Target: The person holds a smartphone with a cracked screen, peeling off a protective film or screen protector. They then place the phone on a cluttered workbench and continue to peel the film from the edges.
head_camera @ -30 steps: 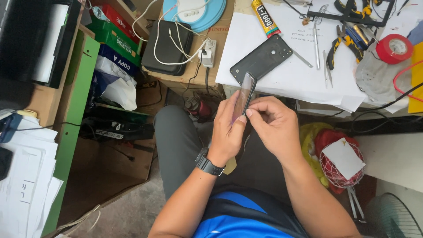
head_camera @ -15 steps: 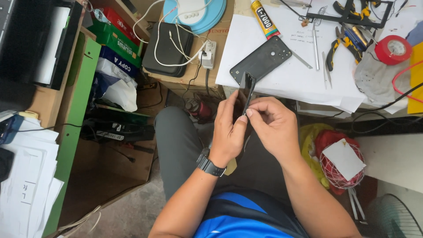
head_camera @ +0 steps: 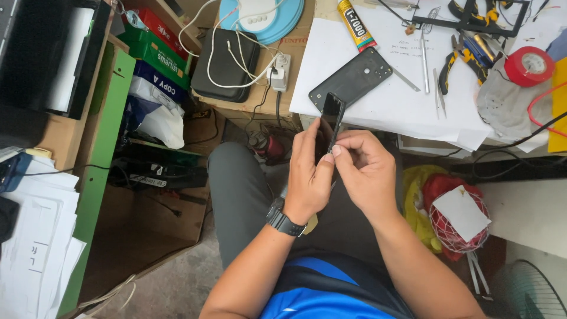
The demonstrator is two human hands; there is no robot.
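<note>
both hands [head_camera: 345, 174] clamped on dark phone [head_camera: 331, 121], edge-up above lap; left hand [head_camera: 310, 174] cradles, right hand [head_camera: 369, 171] pinches edge.

— Small phone-repair bench, by the look of it. Cluttered and cramped.

— Shown by what?

— White paper sheet [head_camera: 407, 100] spread as a work mat, with pliers [head_camera: 458, 56], tweezers [head_camera: 438, 91], a glue tube [head_camera: 355, 25] and a roll of red tape [head_camera: 530, 66] laid out on it. Also a black phone back cover [head_camera: 354, 80] lying loose.

— And around the bench?

— Power strip [head_camera: 279, 72] with white cables, stacked paper boxes [head_camera: 155, 56] on a green shelf [head_camera: 94, 171].
</note>
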